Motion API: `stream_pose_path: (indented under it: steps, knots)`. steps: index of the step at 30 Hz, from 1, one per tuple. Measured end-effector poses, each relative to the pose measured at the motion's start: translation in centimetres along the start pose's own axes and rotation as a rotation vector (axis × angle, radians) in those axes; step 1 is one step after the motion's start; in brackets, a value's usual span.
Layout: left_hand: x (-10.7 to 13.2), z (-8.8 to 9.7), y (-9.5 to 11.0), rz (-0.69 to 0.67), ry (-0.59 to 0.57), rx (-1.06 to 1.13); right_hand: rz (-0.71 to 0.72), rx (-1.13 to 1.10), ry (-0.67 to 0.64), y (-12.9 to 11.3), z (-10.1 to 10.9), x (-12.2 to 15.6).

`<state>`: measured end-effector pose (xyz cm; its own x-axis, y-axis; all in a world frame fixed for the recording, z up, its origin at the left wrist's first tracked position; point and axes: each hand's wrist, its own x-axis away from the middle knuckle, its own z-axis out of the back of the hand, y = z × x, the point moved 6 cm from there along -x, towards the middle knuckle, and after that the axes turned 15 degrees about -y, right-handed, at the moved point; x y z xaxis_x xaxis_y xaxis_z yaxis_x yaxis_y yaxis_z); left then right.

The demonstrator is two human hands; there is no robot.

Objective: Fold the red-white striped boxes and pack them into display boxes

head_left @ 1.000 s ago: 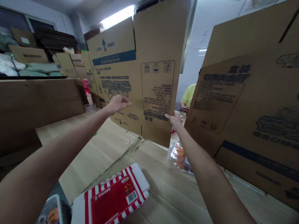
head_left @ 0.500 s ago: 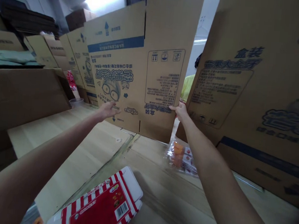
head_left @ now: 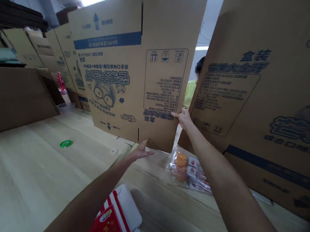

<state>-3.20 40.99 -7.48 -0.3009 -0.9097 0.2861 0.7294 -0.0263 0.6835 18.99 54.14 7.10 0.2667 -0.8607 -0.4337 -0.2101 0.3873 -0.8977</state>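
A tall brown cardboard carton (head_left: 116, 55) with blue print stands upside down on the table ahead of me. My right hand (head_left: 184, 118) grips its right edge, the thumb lying on the printed face and the other fingers behind the board. Low in front of the carton's bottom edge, my left hand (head_left: 142, 151) is open, fingers stretched out, holding nothing. Under my left forearm lies a red and white striped box (head_left: 120, 213), partly covered by the arm. Clear plastic packets with orange pieces (head_left: 180, 164) lie below my right hand.
A second large carton (head_left: 254, 84) stands close on the right. Between the two cartons, a person in a yellow top (head_left: 190, 92) shows partly. On the wooden table (head_left: 33, 160) lie a green ring (head_left: 66, 143) and a small white ring (head_left: 114, 151). A clear tub (head_left: 66, 107) stands back left.
My left hand has moved right and down from the carton's printed face to near its bottom edge. My right hand keeps its hold on the edge. The view has shifted slightly, and a green ring now shows.
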Motion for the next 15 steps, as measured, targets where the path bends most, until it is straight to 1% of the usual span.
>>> stream_pose_path:
  steps: [2, 4, 6, 10, 13, 15]
  knots:
    - [-2.1, -0.6, 0.3, -0.009, 0.000, 0.010, -0.003, 0.009, 0.000, 0.0, 0.2, -0.4]
    - [-3.7, -0.6, 0.6, -0.018, 0.002, 0.025, -0.005, 0.002, -0.002, 0.0, 0.5, -0.8]
    - [-4.9, -0.4, 0.7, -0.024, 0.010, 0.031, -0.005, -0.015, -0.012, 0.0, 0.7, -1.4]
    - [-6.4, 0.4, 0.9, -0.032, 0.023, 0.022, -0.002, -0.001, -0.038, -0.1, 1.1, -2.1]
    - [-7.2, 0.9, 0.7, -0.022, 0.039, 0.006, 0.020, 0.033, -0.006, -0.1, 1.5, -2.2]
    - [-7.4, 1.1, 0.1, -0.009, 0.045, -0.004, 0.040, 0.023, 0.020, -0.1, 1.7, -2.0]
